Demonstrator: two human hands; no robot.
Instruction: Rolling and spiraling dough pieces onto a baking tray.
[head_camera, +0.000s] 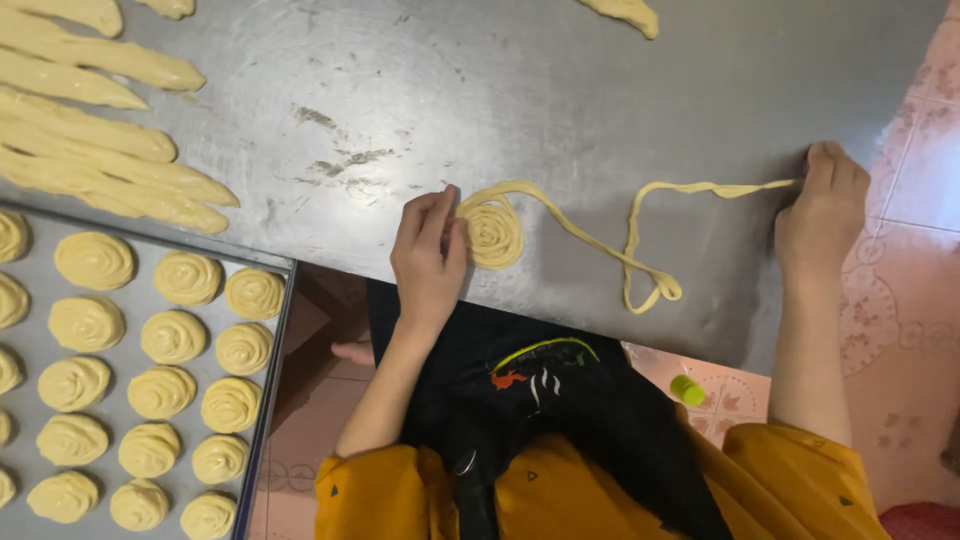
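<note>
At the centre of the frame the left hand (430, 255) pressed its fingers against a coiled dough spiral (494, 232) on the steel desk (600, 110), while the right hand (822, 215), at the right edge, pinched the far end of the trailing dough rope (640, 262), with a tray (283, 330) of finished spirals at lower left.

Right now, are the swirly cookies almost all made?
Many are done: rows of dough swirls fill the tray. One is in hand: the left hand presses a half-wound coil while the right hand holds the rope's end. Left: a pile of dough strips.
</note>
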